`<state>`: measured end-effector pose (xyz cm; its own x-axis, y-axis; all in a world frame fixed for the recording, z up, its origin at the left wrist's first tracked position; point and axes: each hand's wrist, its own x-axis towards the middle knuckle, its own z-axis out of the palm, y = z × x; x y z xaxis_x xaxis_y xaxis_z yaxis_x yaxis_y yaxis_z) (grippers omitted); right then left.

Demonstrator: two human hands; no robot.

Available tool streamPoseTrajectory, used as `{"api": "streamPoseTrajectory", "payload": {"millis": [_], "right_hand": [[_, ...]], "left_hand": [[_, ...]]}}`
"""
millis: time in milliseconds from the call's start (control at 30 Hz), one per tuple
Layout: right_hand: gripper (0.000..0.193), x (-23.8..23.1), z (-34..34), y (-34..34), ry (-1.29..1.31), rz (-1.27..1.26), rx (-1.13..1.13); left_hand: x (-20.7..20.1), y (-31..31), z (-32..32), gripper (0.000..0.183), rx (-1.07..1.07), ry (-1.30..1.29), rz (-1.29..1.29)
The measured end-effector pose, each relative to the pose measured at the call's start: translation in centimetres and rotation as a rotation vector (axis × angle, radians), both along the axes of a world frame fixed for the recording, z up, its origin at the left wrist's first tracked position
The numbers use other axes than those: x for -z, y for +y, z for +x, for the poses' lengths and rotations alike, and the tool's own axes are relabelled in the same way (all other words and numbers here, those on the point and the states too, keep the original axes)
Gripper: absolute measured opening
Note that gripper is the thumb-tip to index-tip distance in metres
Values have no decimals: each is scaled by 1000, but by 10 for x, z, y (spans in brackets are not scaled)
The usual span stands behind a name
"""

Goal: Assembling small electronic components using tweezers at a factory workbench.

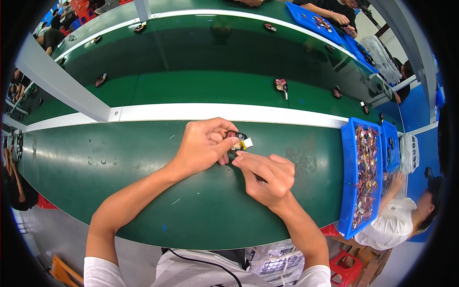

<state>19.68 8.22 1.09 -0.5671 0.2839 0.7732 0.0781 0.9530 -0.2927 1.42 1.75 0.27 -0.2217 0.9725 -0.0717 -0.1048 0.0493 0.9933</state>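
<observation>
Nearest the camera, a white shirt (181, 269) and a black cable (210, 262) occupy the lower edge. The small device (235, 135) is held above the green surface (201, 215). The left hand (201, 143) pinches it between thumb and curled fingers; the right hand (268, 179), fingertips pressed together just beside it, grips a thin dark object (261, 179), mostly hidden. Handling, as judged: light, stiff, fragile at the white tab (247, 143) and yellow strip (243, 145). Grip the black rim (228, 135); avoid loading the tab. Writing on the device: none legible.
</observation>
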Motion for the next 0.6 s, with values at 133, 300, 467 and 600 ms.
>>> {"api": "streamPoseTrajectory", "payload": {"millis": [133,300,467,600], "right_hand": [[25,1,-1,0,27,-51,-7],[18,0,-1,9,115,-178,15],[15,-2,0,12,202,-207,33],[14,0,5,15,170,-199,73]], "left_hand": [[-2,0,2,19,-2,43,-26],[0,13,-10,17,-120,-3,3],[4,60,-95,20,-489,338,22],[-14,71,-133,26,-481,708,-198]]}}
